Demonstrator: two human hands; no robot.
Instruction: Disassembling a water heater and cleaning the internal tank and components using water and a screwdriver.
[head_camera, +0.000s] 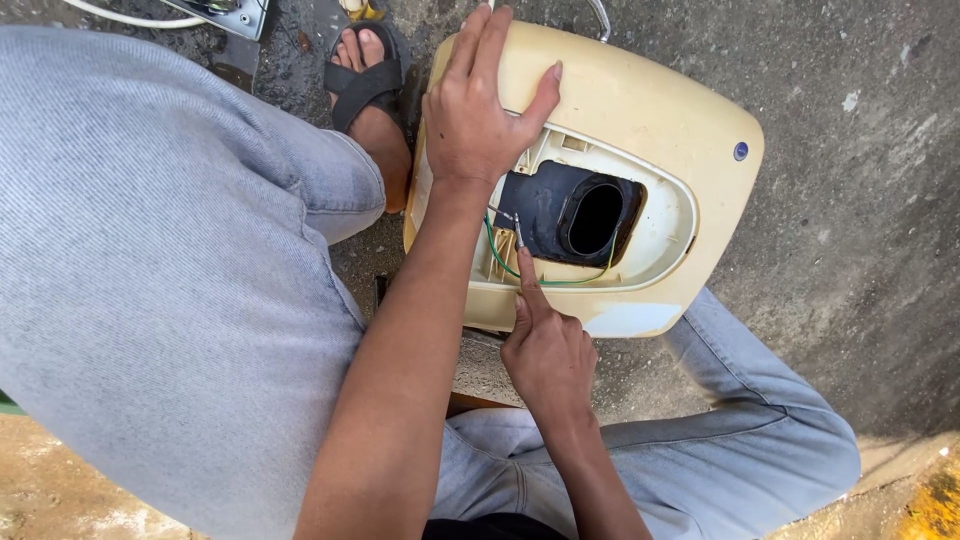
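Head view, looking down between my knees. A cream plastic housing (640, 110) stands on the rough concrete floor (850, 280), propped against my right leg. Its recessed opening shows a black oval duct (575, 212) with green and yellow wires (500, 262) looped below it.

My left hand (480, 110) lies flat and open on the upper left of the housing, fingers spread and thumb stretched toward the recess rim; it presses rather than grasps.

My right hand (548, 350) is loosely curled, the forefinger extended along a thin metal tool (518, 232) whose tip meets the wires at the left edge of the recess. Most of the tool is covered by the finger, so I cannot tell what kind it is.

My left jean leg (170, 260) fills the left half and blocks the floor there. A foot in a black sandal (368, 75) sits just beside the housing. At the top edge a metal plate (225, 15) and a white cable (120, 15) are cut off.
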